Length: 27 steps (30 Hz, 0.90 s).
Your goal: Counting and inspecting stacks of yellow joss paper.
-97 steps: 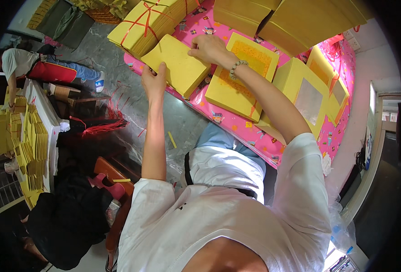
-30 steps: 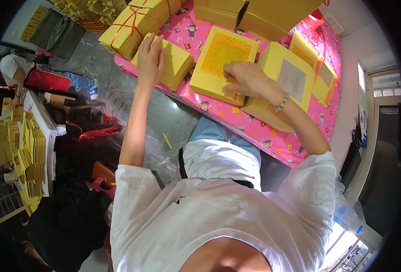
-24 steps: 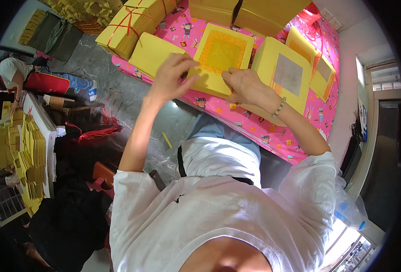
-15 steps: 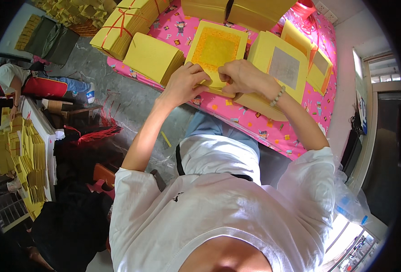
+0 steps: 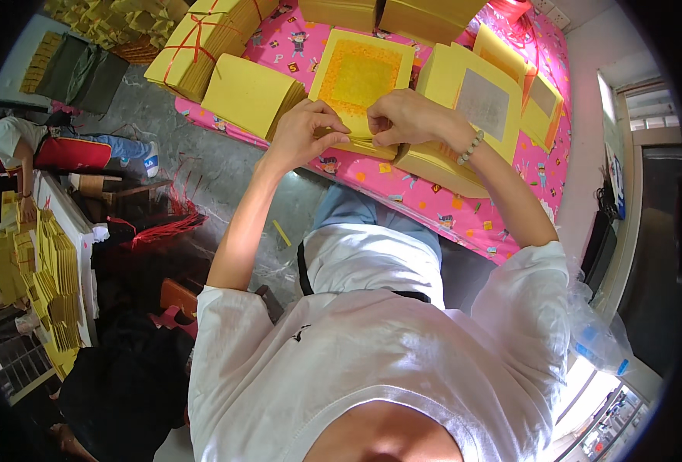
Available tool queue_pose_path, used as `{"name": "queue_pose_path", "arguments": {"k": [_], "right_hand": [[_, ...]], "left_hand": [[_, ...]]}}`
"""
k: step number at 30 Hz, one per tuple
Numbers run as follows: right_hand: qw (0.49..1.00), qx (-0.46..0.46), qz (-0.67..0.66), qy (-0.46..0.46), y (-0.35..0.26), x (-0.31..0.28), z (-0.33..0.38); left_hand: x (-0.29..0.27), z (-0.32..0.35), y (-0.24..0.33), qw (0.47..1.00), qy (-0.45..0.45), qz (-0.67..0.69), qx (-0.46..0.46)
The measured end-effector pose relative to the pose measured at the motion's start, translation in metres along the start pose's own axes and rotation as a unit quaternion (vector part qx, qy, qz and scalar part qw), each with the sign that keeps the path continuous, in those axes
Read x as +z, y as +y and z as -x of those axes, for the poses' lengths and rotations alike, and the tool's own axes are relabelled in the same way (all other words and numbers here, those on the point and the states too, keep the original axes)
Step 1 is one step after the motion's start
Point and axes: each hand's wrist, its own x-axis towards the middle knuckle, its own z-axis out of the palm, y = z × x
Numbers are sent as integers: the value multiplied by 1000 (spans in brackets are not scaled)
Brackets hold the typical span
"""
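Both hands meet at the near edge of a squarish stack of flat yellow paper (image 5: 323, 73) in the upper middle of the frame. Its top sheet carries a grainy orange square frame around a smoother yellow centre. The left hand (image 5: 308, 135) rests at the stack's near left corner, fingers curled and thumb close to the fingertips. The right hand (image 5: 408, 119), with a bracelet of round beads (image 5: 470, 147) at the wrist, is bent at the near right part of the same edge, its grip likewise nearly closed. I cannot tell whether either grip pinches a sheet.

Just left lies a plain, matte yellow folded stack (image 5: 247, 94); to the right, a thick, bulging yellow stack (image 5: 483, 104) bears a smooth grey square. At the upper left of these sits a tall layered bundle (image 5: 221, 35) tied with thin red string. All rest on a desk (image 5: 468, 219) under a glossy pink printed cover.
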Motion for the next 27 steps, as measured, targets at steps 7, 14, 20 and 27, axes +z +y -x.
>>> {"name": "queue_pose_path", "arguments": {"k": [7,14,20,27], "right_hand": [[1000,2,-3,-12,-1,-7,-5],[999,5,12,-41,-4,-12,-10],[999,-12,32,-17,-4,-12,-8],[997,-23,45,60,-11,-27,1]], "left_hand": [[2,0,-3,1000,8,12,1],[2,1,7,1000,1,-25,4],[11,0,15,997,20,-74,-5],[20,-8,23,982,96,-157,46]]}}
